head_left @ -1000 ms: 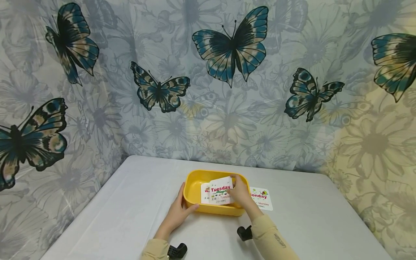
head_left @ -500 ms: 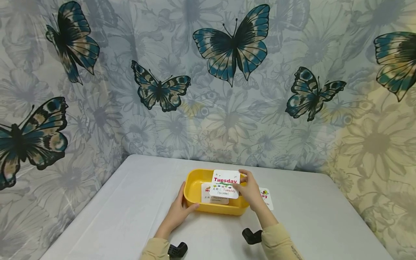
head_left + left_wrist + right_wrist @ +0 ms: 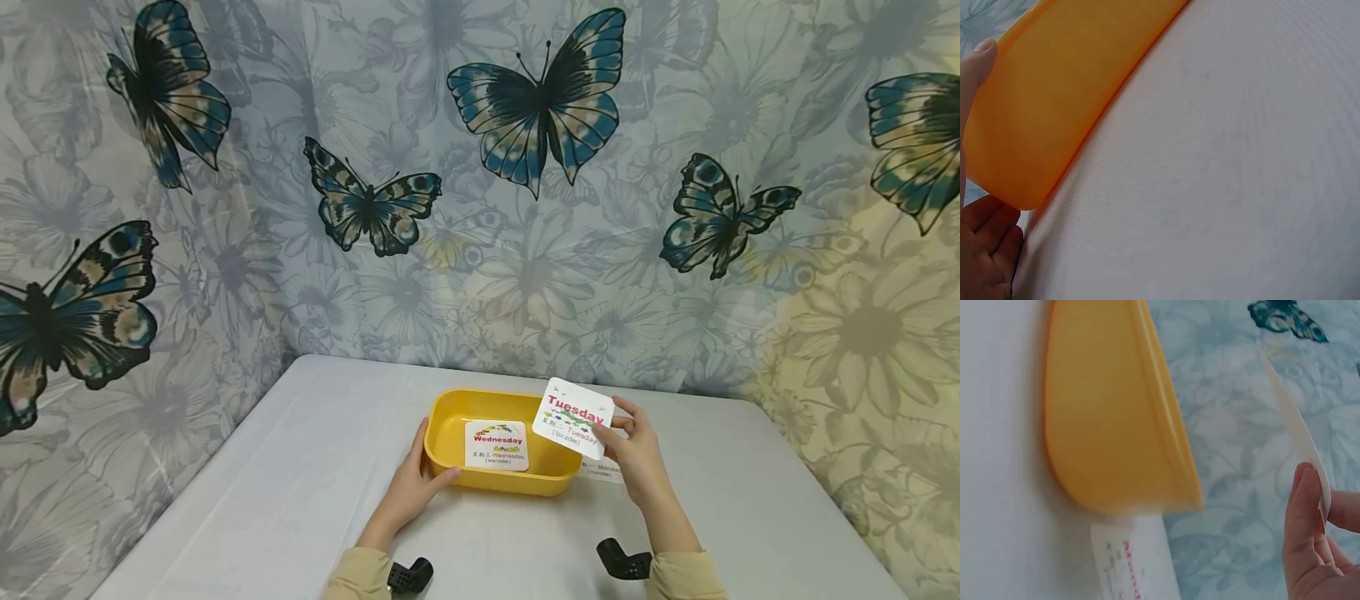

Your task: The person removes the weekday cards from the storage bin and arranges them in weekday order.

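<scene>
- Head view: your right hand (image 3: 636,454) pinches the Tuesday card (image 3: 570,417) by its right edge, tilted above the right rim of the yellow basin (image 3: 510,483). Your left hand (image 3: 408,485) grips the basin's left end, thumb at the front rim. The Wednesday card (image 3: 495,446) lies face up inside; the Monday card (image 3: 602,470) lies on the white table (image 3: 337,433) beyond the right end, partly hidden by the Tuesday card. The step in hand looks like shifting the Tuesday card across that rim.
- Left wrist view: your thumb lies against the basin's side and your fingers curl by its end, so the basin seems well steadied.
- Right wrist view: you see the Tuesday card edge-on, clamped between thumb and fingers, apart from the basin. The Monday card sits just beside the basin; you cannot tell whether they touch. The next move probably calls for a firm pinch, a levelled card and care not to cover Monday.
</scene>
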Motion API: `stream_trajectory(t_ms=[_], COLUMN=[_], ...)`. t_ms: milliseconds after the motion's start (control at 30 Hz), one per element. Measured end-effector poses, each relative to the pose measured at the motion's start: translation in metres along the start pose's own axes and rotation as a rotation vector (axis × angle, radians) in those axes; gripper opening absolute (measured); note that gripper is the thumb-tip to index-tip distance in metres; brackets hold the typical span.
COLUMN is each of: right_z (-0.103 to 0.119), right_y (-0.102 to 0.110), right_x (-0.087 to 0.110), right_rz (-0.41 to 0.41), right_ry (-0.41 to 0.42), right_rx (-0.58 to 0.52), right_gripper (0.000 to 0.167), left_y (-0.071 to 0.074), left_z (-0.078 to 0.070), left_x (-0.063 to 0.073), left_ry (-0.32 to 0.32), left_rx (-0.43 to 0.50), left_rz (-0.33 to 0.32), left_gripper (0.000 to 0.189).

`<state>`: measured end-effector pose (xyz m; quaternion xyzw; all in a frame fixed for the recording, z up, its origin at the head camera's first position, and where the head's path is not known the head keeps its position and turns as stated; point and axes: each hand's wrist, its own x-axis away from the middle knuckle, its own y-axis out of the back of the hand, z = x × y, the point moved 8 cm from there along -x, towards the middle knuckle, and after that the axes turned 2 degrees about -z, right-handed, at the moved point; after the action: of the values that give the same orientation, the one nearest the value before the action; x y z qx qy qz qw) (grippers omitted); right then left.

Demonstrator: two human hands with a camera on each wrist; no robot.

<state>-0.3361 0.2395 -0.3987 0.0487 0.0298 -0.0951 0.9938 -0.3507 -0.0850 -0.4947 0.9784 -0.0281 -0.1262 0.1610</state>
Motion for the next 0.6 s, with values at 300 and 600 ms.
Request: stream_trajectory(t_ms=[300, 600], right_z=[-0.034, -0.079], right_y=[0.041, 0.093], right_x=[-0.001, -0.014], right_rz=[-0.093, -0.217], right_ry=[-0.127, -0.208], right_rx=[-0.111, -0.121], right_gripper=[0.074, 0.080], left_y=[0.000, 0.000], left_z=[-0.001, 0.001], left_x=[0.000, 0.000], left_ry=[0.011, -0.005], left_rx=[0.004, -0.006], left_rz=[0.001, 0.000], left_gripper=[0.100, 0.104])
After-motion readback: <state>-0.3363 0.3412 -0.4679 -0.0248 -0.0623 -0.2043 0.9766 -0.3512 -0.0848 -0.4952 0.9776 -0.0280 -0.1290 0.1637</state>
